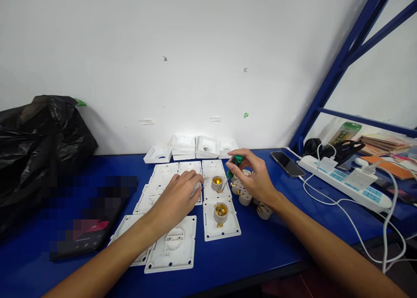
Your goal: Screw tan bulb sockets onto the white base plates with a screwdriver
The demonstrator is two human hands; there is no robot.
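My right hand [252,174] grips a green-handled screwdriver [238,160], its thin shaft slanting down to the foot of a lamp socket [217,183] with a brass-coloured inside. That socket sits on a white square plate [208,194]. Curled over the neighbouring plates, my left hand [184,189] has thumb and fingers bent around a whitish patch; whether this is a separate part or the plate beneath is unclear. Nearer me, a second lamp socket [220,212] stands on another white plate [231,229]. Loose sockets [245,197] lie in a group under and beside my right hand.
White covers [184,145] are stacked against the wall. More white plates [177,254] cover the blue table [260,250]. A black bag [42,146] and a dark tablet [94,228] lie left. To the right are a phone [287,164], power strip [345,183] and looping white cables [355,230].
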